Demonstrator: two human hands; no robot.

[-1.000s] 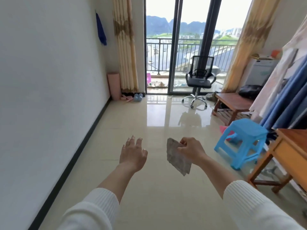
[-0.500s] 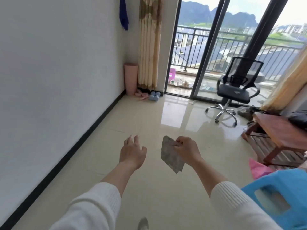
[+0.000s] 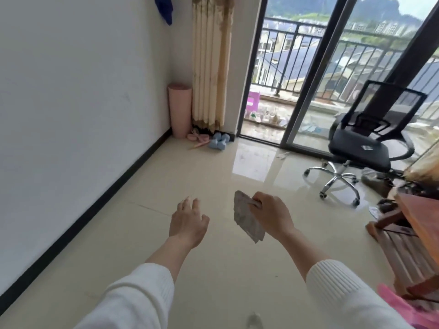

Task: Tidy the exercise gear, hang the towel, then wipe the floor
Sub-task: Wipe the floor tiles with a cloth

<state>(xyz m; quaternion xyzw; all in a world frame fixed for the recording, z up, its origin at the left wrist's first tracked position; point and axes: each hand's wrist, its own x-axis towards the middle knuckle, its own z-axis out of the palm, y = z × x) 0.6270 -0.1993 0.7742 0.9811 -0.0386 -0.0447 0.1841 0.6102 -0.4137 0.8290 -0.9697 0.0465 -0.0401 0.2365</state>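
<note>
here the right hand (image 3: 270, 214) grips the grey cloth (image 3: 247, 219); left hand (image 3: 187, 222) beside it, fingers loose.

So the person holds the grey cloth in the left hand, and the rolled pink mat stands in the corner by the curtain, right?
Not quite. In the head view the right hand grips the grey cloth; the left hand is empty, fingers relaxed. The rolled pink mat does stand in the corner by the curtain.

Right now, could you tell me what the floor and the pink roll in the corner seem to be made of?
The floor looks like glazed tile: glossy, reflecting daylight, with thin joint lines. The pink roll is probably a foam mat: matte, soft-looking, rolled upright.
</note>
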